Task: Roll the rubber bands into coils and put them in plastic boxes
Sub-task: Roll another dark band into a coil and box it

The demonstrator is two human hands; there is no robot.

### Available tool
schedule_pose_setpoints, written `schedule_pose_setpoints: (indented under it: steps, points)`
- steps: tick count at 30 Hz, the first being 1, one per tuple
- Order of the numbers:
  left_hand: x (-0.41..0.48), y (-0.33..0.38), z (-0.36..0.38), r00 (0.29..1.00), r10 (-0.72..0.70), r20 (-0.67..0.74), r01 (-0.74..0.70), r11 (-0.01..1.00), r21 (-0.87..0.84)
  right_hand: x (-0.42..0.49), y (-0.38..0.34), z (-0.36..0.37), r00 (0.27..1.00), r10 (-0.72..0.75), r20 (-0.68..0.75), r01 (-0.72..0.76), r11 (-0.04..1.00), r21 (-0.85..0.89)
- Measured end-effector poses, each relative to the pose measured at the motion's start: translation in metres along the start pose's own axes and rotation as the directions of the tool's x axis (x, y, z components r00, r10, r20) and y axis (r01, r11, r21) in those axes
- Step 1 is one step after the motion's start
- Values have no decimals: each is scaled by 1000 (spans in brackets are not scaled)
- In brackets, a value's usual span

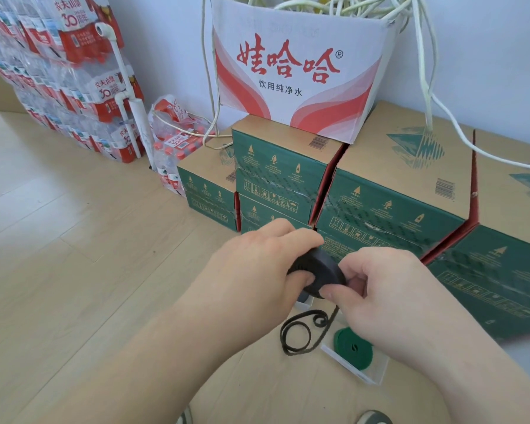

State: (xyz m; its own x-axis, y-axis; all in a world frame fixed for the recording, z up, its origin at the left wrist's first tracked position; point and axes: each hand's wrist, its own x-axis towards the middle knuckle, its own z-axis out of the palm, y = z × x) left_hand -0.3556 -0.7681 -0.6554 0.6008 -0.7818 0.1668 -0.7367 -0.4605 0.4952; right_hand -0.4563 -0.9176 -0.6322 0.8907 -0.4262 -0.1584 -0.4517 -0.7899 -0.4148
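Left hand (257, 264) grips a black coiled rubber band (322, 270) from its left side, thumb pressed on the coil face. Right hand (389, 289) pinches the coil's near edge between thumb and forefinger. Loose black tail (300, 335) hangs below the hands and curls on the wooden floor (74, 270). Under the right hand: dark green rubber coil (352, 347) lying flat in a clear plastic box (377, 371). Green cardboard cartons (395, 209) stand beyond both hands.

Both forearms, the left hand (257, 264) and the right hand (389, 289) are showing bare; a grey left shoe (185, 419) and a darker right shoe (374, 418) are peeking in at the near edge of the floor (58, 301).
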Motion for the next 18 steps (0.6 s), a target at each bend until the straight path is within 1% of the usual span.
schedule_pose_setpoints:
  steps: [2, 6, 9, 11, 13, 14, 16, 18]
  points:
    - [2, -2, 0, 1000, -17, -3, 17, 998, -56, -1, -1, -1, 1000, -10, 4, 10, 1000, 20]
    - [4, -11, -4, 985, -140, 104, 157, 972, -173, 1, 1, -2, 1000, 5, 28, -7, 996, 94]
    - [3, -8, -2, 976, -161, 144, 190, 956, -222, 4, 5, -1, 998, 33, 58, -37, 997, 70]
    - [3, -7, 3, 972, -167, 166, 201, 956, -215, 5, 5, 1, 996, 56, 74, -59, 998, 32]
    - [2, -8, 7, 978, -157, 140, 176, 975, -134, 6, 4, 4, 993, 60, 98, -59, 998, -17]
    - [1, -7, 9, 986, -129, 107, 138, 987, -79, 6, 4, 5, 992, 62, 109, -58, 997, -42]
    - [2, 0, 10, 998, -40, 55, 40, 999, -2, 5, 3, 7, 991, 69, 116, -59, 994, -93]
    - [2, 8, 11, 997, 33, 76, -38, 997, 71, 4, 2, 8, 991, 75, 107, -61, 990, -129]
